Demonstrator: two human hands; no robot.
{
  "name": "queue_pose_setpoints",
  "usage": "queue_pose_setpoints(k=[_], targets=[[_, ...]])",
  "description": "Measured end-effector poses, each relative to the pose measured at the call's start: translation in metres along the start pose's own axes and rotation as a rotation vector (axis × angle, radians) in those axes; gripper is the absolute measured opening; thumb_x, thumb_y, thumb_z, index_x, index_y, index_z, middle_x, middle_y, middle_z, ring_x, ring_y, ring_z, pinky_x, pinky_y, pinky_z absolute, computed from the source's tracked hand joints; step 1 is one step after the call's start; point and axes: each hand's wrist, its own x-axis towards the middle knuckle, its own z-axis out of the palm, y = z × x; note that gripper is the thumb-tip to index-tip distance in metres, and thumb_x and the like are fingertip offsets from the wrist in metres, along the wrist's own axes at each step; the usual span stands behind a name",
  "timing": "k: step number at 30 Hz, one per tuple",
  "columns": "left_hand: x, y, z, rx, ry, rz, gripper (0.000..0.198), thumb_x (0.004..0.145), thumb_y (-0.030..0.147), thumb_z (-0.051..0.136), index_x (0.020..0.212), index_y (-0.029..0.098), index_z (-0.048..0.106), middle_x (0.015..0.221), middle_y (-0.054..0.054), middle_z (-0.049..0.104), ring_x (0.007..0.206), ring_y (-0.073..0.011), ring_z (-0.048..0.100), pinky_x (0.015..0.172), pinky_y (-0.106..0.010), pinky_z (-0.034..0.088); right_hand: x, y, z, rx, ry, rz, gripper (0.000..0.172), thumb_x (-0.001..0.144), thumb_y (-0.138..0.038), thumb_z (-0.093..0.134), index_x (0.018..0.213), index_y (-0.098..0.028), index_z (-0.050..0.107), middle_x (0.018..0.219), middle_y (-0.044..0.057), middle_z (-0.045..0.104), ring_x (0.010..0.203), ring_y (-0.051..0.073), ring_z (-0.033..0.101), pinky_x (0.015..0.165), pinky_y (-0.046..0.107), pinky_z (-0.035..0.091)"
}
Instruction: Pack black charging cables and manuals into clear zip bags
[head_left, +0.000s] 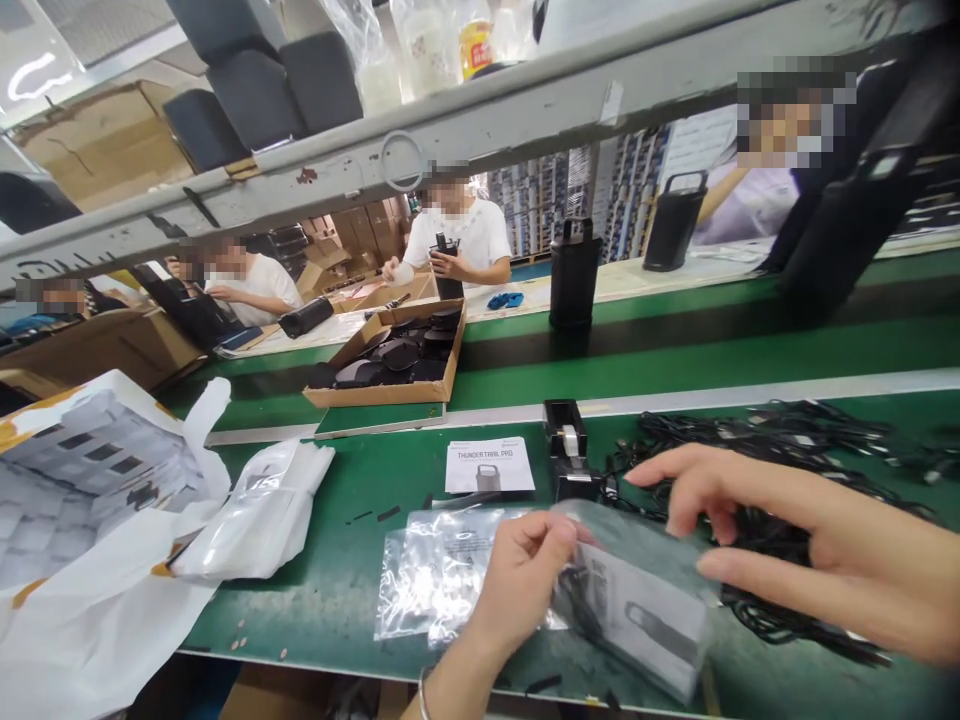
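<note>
Pinched at its top edge by my left hand (517, 572) is a clear plastic bag (686, 665). A printed leaflet and a coiled black cable show through its film. My right hand (817, 545) is spread just right of the bag, fingers apart and holding nothing, in front of a pile of black cables (795, 430). Flat clear bags (442, 580) lie partly behind my left hand. Beyond them rests a leaflet (489, 465) marked "THUNDERTRAIL PRO", beside a black tape dispenser (566, 432).
A cardboard tray (375, 397) of black parts stands farther back. Black portable speakers (574, 280) line the green belt (495, 365). White plastic sleeves (255, 510) and an opened box lie left. A shelf beam (525, 125) crosses above; several co-workers sit opposite.
</note>
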Motion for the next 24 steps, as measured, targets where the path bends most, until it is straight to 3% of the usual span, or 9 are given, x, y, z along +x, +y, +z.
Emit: queue_pose_setpoints(k=[3,5,8,9,11,16,19,22,24], targets=[[-0.003,0.002,0.001,0.095,0.059,0.038,0.038,0.084,0.045,0.050,0.073,0.016,0.072,0.073,-0.006,0.070,0.071,-0.0187,0.060,0.066,-0.027,0.044,-0.012,0.032,0.021,0.128,0.008,0.063,0.082,0.058,-0.040,0.075,0.132,-0.036,0.038,0.120,0.007,0.059,0.102,0.031,0.056,0.080,0.039,0.051],[-0.002,0.001,0.002,0.088,0.112,0.035,0.034,0.084,0.042,0.051,0.075,0.016,0.071,0.076,-0.006,0.072,0.073,-0.0198,0.062,0.067,-0.028,0.046,-0.015,0.041,0.042,0.167,0.023,0.133,0.096,0.053,-0.035,0.079,0.136,-0.033,0.032,0.124,0.008,0.056,0.107,0.032,0.054,0.084,0.040,0.050],[0.001,-0.003,0.003,0.053,0.128,0.010,0.019,0.077,0.034,0.062,0.079,0.017,0.071,0.078,-0.006,0.072,0.074,-0.0207,0.064,0.068,-0.029,0.049,-0.012,0.040,0.067,0.244,0.091,0.267,0.043,0.074,-0.042,0.062,0.112,-0.024,0.058,0.098,0.008,0.068,0.090,0.027,0.063,0.077,0.037,0.052],[0.002,-0.004,0.002,0.049,0.121,-0.004,0.015,0.074,0.030,0.065,0.079,0.017,0.071,0.078,-0.005,0.073,0.074,-0.0209,0.064,0.068,-0.029,0.050,-0.010,0.038,0.071,0.274,0.103,0.282,0.033,0.079,-0.044,0.056,0.101,-0.021,0.063,0.089,0.008,0.069,0.083,0.025,0.064,0.074,0.036,0.053],[0.005,-0.006,0.000,0.060,0.105,-0.027,0.010,0.071,0.024,0.067,0.078,0.018,0.072,0.079,-0.005,0.073,0.075,-0.0212,0.065,0.070,-0.030,0.050,-0.005,0.036,0.071,0.313,0.105,0.265,0.032,0.080,-0.048,0.054,0.088,-0.020,0.067,0.081,0.007,0.070,0.079,0.024,0.065,0.071,0.034,0.053],[0.008,-0.002,-0.013,0.134,0.000,-0.025,0.014,0.076,0.022,0.061,0.078,0.020,0.075,0.086,-0.006,0.074,0.083,-0.0228,0.065,0.076,-0.033,0.049,0.000,0.040,0.058,0.292,0.131,0.246,0.026,0.076,-0.046,0.060,0.083,-0.023,0.072,0.088,0.005,0.073,0.082,0.024,0.066,0.078,0.033,0.052],[0.008,0.000,-0.022,0.007,-0.070,-0.062,0.011,0.076,0.023,0.063,0.080,0.019,0.073,0.096,-0.008,0.072,0.094,-0.0235,0.063,0.084,-0.033,0.046,0.000,0.041,0.056,0.239,0.122,0.189,0.021,0.078,-0.041,0.059,0.081,-0.025,0.073,0.088,0.004,0.073,0.084,0.023,0.065,0.078,0.032,0.052],[0.008,-0.002,-0.023,-0.280,-0.048,-0.124,0.033,0.076,0.040,0.063,0.104,0.021,0.062,0.104,-0.010,0.069,0.097,-0.0231,0.061,0.084,-0.035,0.045,0.000,0.044,0.058,0.212,0.129,0.065,0.021,0.080,-0.038,0.056,0.077,-0.026,0.073,0.090,0.005,0.072,0.085,0.023,0.065,0.078,0.034,0.051],[0.009,-0.006,-0.019,-0.294,0.008,-0.138,0.052,0.071,0.047,0.067,0.114,0.022,0.052,0.104,-0.011,0.067,0.091,-0.0217,0.061,0.078,-0.033,0.045,-0.002,0.046,0.060,0.193,0.136,-0.011,0.021,0.081,-0.035,0.055,0.075,-0.026,0.072,0.091,0.005,0.072,0.085,0.023,0.065,0.077,0.034,0.052]])
